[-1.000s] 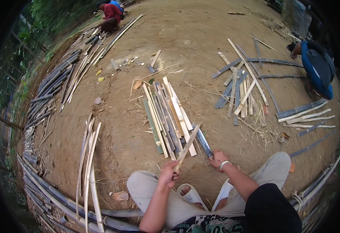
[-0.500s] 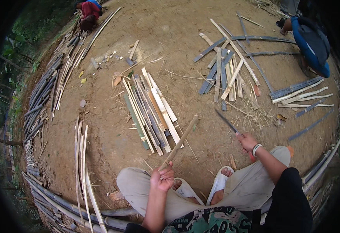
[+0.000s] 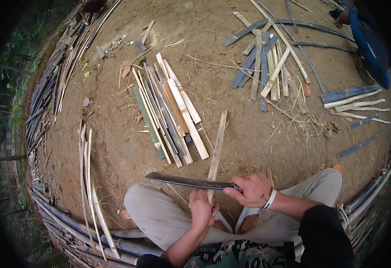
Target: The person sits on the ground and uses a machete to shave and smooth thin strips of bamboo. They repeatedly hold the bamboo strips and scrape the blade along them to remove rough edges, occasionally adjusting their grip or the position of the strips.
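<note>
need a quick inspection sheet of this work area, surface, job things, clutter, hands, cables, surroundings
Surface: brown dirt ground.
Job's things: machete, its blade crossing in front of a bamboo strip; contact cannot be told.
Clutter: bundle of bamboo slats ahead, crisscrossed bamboo pile to its right, curly shavings nearby.
Hands: left hand grips the strip; right hand grips the machete's handle.
Cables: nothing seen.
Surroundings: dark bamboo poles at far left; co-worker in blue, partly visible, upper right.
</note>
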